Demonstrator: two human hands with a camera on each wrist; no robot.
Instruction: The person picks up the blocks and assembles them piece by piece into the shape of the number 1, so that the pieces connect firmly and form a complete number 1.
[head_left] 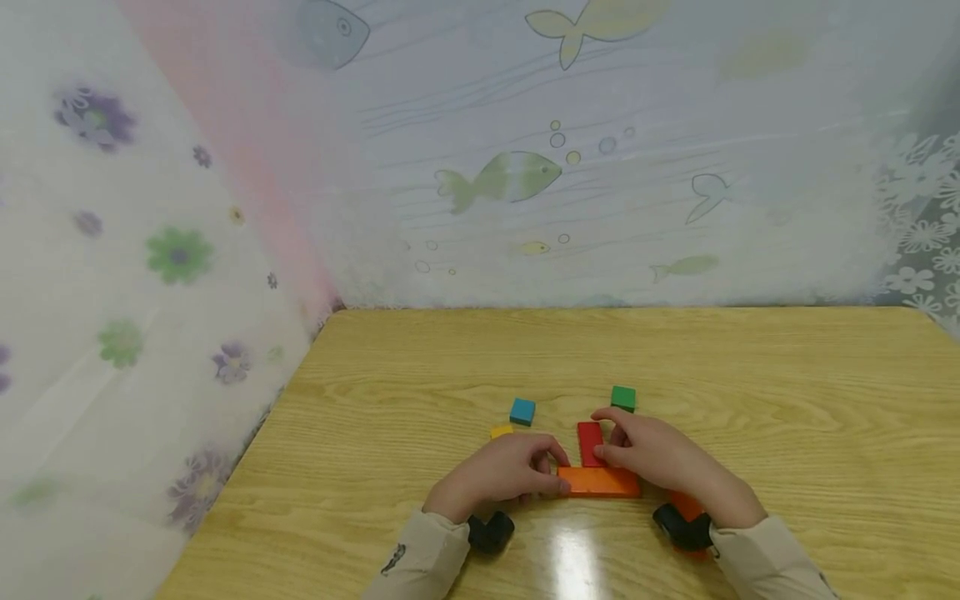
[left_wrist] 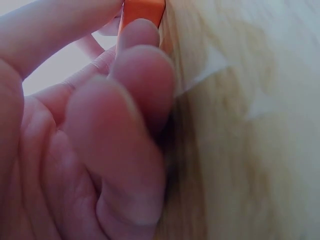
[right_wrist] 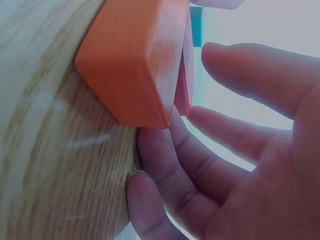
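My left hand [head_left: 504, 468] holds the left end of a long orange block [head_left: 603, 482] between thumb and index finger. In the left wrist view that orange block [left_wrist: 143, 9] shows beyond several curled fingers. A red block [head_left: 590, 443] meets the far long side of the orange one. My right hand [head_left: 660, 448] is at the red block's right side, index finger raised over its far end. In the right wrist view the thumb and fingers are spread, fingertips [right_wrist: 156, 145] right at the orange block's end.
Farther back lie a blue block [head_left: 522, 412] and a green block [head_left: 623, 397]. A yellow block [head_left: 502, 432] is partly hidden behind my left hand. Another orange block [head_left: 685, 503] lies under my right wrist. Patterned sheets [head_left: 480, 108] hang behind the wooden table [head_left: 420, 358].
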